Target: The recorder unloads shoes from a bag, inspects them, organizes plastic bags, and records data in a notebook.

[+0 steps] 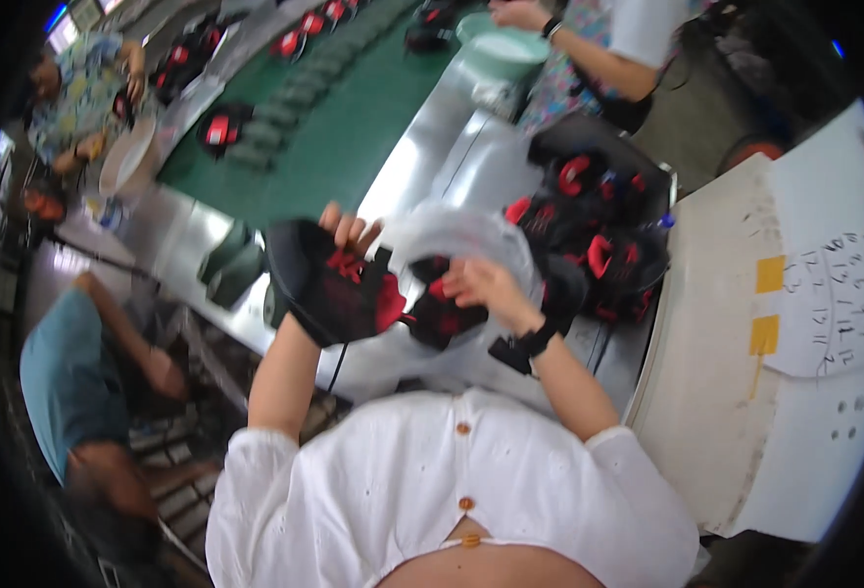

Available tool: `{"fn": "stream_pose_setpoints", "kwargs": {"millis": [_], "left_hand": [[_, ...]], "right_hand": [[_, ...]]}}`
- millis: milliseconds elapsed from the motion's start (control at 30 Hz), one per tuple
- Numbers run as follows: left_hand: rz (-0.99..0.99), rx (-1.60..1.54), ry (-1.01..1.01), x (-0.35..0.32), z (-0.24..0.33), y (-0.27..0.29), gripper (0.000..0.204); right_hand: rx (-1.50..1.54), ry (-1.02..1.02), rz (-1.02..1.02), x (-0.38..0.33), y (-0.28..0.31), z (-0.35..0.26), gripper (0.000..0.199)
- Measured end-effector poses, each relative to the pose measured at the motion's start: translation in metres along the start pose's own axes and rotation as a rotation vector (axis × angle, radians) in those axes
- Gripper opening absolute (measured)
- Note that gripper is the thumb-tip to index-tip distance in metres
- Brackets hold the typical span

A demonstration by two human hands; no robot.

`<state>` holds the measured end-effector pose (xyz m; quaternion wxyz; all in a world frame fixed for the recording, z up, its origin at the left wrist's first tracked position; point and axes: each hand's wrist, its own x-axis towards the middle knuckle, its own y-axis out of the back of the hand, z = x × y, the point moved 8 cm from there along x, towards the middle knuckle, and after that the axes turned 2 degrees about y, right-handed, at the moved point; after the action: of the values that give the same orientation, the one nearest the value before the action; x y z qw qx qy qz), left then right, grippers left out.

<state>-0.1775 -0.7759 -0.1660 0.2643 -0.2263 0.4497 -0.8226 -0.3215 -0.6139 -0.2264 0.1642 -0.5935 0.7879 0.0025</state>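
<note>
Both my hands are raised: at ten o'clock my left hand (347, 231) wraps a black-and-red shoe (329, 289), fingertips over its top. At three o'clock my right hand (491, 291) spreads loosely by a second shoe (442, 318); whether it grips, I cannot tell. More shoes (638, 257) lie at two o'clock.

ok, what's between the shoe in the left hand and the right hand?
Head view: a black-and-red item, blurred but likely another shoe, sits between the held shoe and the right hand. Translucent plastic shows above it.
</note>
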Motion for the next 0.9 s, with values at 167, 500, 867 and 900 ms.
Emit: {"fn": "stream_pose_setpoints", "kwargs": {"millis": [167,500,867,900], "left_hand": [[-0.397,-0.403,0.012,0.007,-0.021,-0.012,0.013],[-0.159,0.856,0.31,-0.025,-0.051,0.034,0.047],[0.566,1.321,-0.603,-0.069,0.054,-0.014,0.053],[0.467,1.204,-0.437,-0.068,0.047,-0.003,0.047]], "right_hand": [[0.133,0.037,-0.296,0.007,-0.073,-0.021,0.05],[0.233,0.215,0.147,-0.011,-0.028,-0.008,0.066],[-1.088,0.017,-0.18,0.024,0.008,0.028,0.04],[-1.182,0.29,-0.225,0.029,-0.002,0.044,0.032]]}}
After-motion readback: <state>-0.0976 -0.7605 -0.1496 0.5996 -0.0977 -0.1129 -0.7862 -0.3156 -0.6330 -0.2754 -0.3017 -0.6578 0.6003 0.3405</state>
